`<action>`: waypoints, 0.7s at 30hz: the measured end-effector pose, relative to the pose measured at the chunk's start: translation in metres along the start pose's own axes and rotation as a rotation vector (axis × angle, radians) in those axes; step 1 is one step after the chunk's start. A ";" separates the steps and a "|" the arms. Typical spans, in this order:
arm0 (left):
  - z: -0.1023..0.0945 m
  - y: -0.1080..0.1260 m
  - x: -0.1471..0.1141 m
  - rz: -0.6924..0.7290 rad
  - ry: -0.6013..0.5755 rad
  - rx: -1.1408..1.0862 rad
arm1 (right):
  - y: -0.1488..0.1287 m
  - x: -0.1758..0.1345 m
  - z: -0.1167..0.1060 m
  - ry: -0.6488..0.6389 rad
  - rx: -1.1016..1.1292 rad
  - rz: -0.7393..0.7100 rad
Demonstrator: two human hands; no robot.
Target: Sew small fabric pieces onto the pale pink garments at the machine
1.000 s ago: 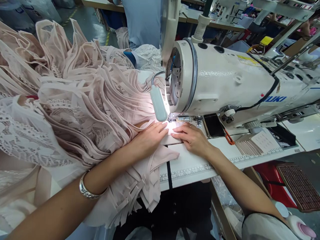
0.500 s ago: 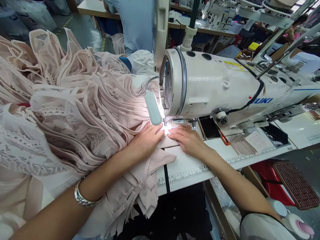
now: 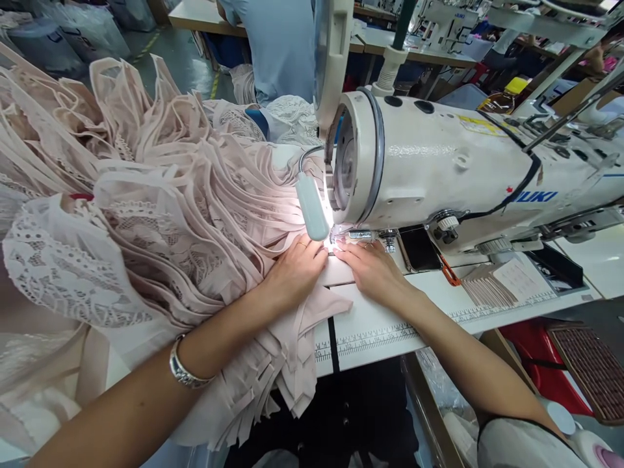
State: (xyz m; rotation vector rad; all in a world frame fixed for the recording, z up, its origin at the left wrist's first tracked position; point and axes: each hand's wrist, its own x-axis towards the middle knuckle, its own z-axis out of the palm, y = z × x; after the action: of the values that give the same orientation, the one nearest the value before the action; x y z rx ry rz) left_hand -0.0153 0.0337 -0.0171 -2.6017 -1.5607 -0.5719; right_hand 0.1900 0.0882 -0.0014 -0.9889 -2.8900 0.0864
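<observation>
My left hand [image 3: 301, 265] is at the left side of the sewing machine's needle area, fingers bent and closed on pale pink fabric. My right hand [image 3: 369, 265] faces it from the right, its fingertips drawn together on the same fabric under the presser foot [image 3: 333, 238]. Glare and my fingers hide most of the piece between them. A small lamp [image 3: 312, 207] lights this spot beside the white sewing machine [image 3: 429, 156]. Heaped pale pink lace garments [image 3: 195, 188] lie left of my left hand, with strap ends [image 3: 273, 364] hanging over the table's front edge.
Right of my right hand lie a dark phone [image 3: 419, 248], an orange-handled tool [image 3: 449, 272], a stack of fabric pieces [image 3: 490, 285] and a black tray [image 3: 556, 265]. A printed ruler [image 3: 377, 338] runs along the table edge. A person in light blue [image 3: 280, 49] stands beyond the machine.
The whole view has shifted slightly, so things appear farther right. Both hands stay at the needle, and my fingertips are a little closer together. The lace at the left lies slightly differently.
</observation>
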 end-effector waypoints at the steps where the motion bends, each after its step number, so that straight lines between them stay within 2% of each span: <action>1: -0.001 0.001 0.000 0.004 0.004 0.014 | 0.000 0.000 0.001 -0.009 -0.005 -0.001; 5: -0.006 0.005 0.002 -0.034 -0.007 0.033 | 0.003 0.000 0.007 0.003 -0.017 -0.026; 11: -0.014 0.011 0.006 -0.171 -0.120 0.010 | 0.007 -0.001 0.014 0.040 0.019 -0.071; 16: -0.014 0.014 0.009 -0.232 -0.172 0.065 | 0.006 -0.001 0.012 0.010 0.056 0.015; 21: -0.013 0.020 0.008 -0.174 -0.165 0.170 | 0.012 0.002 0.019 0.037 0.024 0.104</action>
State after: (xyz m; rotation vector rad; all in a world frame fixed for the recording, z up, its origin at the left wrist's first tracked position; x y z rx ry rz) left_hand 0.0010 0.0275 0.0007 -2.4580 -1.8095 -0.2251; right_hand 0.1938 0.0984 -0.0211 -1.1246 -2.7964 0.1081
